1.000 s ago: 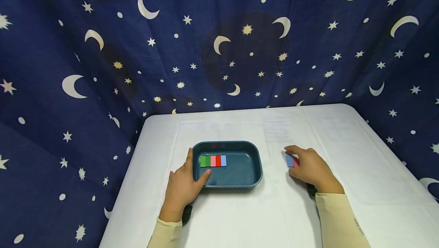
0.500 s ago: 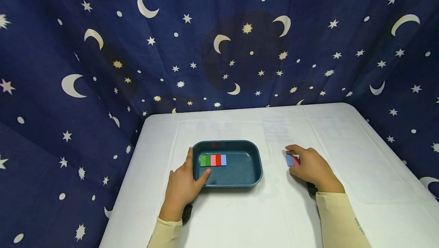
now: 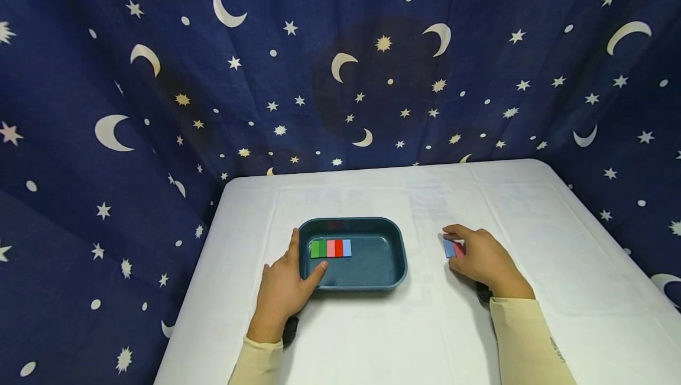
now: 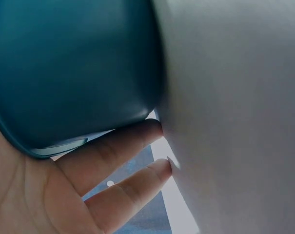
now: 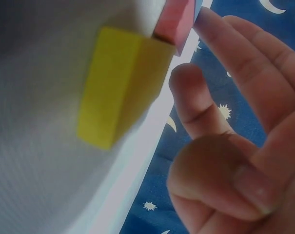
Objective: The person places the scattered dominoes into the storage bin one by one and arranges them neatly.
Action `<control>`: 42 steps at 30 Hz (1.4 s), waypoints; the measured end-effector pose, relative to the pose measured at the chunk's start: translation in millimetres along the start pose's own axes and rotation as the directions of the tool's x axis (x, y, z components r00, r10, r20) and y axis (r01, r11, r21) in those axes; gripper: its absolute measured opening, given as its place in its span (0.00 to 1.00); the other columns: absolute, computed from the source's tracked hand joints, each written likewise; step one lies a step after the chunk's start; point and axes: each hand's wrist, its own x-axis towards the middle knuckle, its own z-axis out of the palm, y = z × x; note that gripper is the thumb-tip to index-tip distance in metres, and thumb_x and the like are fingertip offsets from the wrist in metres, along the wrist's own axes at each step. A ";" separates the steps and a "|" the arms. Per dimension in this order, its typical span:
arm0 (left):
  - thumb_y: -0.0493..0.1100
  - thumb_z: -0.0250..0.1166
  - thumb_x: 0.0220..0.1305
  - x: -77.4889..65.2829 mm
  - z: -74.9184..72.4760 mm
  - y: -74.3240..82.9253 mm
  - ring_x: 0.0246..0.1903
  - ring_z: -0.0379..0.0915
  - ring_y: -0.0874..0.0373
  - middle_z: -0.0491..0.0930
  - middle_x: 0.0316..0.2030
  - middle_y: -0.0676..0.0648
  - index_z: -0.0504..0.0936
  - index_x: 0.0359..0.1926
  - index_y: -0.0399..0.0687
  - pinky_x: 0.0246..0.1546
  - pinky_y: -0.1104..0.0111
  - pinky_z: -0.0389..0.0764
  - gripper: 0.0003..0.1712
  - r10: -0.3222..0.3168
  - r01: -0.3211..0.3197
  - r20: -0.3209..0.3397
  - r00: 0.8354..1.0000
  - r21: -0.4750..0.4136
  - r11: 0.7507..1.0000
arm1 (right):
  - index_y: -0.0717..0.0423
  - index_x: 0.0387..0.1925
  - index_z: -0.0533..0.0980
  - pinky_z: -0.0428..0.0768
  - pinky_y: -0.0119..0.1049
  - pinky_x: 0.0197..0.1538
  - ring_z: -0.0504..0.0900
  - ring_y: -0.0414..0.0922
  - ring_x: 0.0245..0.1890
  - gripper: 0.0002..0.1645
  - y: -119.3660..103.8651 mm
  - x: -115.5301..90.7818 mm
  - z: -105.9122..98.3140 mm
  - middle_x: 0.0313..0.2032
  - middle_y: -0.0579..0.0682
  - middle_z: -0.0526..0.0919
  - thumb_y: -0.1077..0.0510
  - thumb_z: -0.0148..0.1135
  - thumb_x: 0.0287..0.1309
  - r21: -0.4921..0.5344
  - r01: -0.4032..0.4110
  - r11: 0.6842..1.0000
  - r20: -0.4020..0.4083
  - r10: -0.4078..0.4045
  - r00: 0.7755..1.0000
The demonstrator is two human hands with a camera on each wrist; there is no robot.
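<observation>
The dark teal tray [image 3: 372,269] stands in the middle of the table, and my left hand [image 3: 284,287] grips its near left corner. The thumb reaches over the rim while fingers [image 4: 118,146] lie along the outside wall down to the table. Inside, a row of blocks [image 3: 331,248] runs green, green, pink, red, light blue. To the right of the tray my right hand [image 3: 486,264] bends over a second short row, index finger and thumb at either side of a blue block [image 3: 449,249] and a pink block [image 5: 176,22]. A yellow block [image 5: 120,87] sits behind the pink one, hidden under the hand in the head view.
A white cloth covers the table [image 3: 383,337]. Behind it and along both sides hangs a dark blue curtain [image 3: 303,130] printed with moons and stars. The tray's right wall stands between the two rows of blocks.
</observation>
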 end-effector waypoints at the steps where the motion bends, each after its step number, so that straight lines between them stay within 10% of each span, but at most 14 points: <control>1: 0.84 0.50 0.66 0.3 -0.3 0.2 0.54 0.84 0.40 0.80 0.64 0.34 0.48 0.86 0.46 0.55 0.24 0.69 0.65 0.000 0.000 0.000 1.000 0.000 1.000 | 0.51 0.65 0.79 0.69 0.45 0.36 0.73 0.50 0.34 0.40 0.1 0.1 0.0 0.23 0.42 0.75 0.60 0.71 0.44 0.000 0.001 1.000 -0.001 -0.001 1.000; 42: 0.82 0.51 0.68 -0.8 -3.3 2.2 0.54 0.84 0.38 0.79 0.65 0.34 0.50 0.85 0.44 0.53 0.25 0.71 0.62 0.018 -0.018 -0.015 1.000 0.005 1.000 | 0.52 0.65 0.80 0.78 0.55 0.43 0.79 0.53 0.40 0.39 1.4 1.3 3.7 0.36 0.49 0.84 0.59 0.72 0.45 0.005 0.007 1.000 -0.016 -0.007 1.000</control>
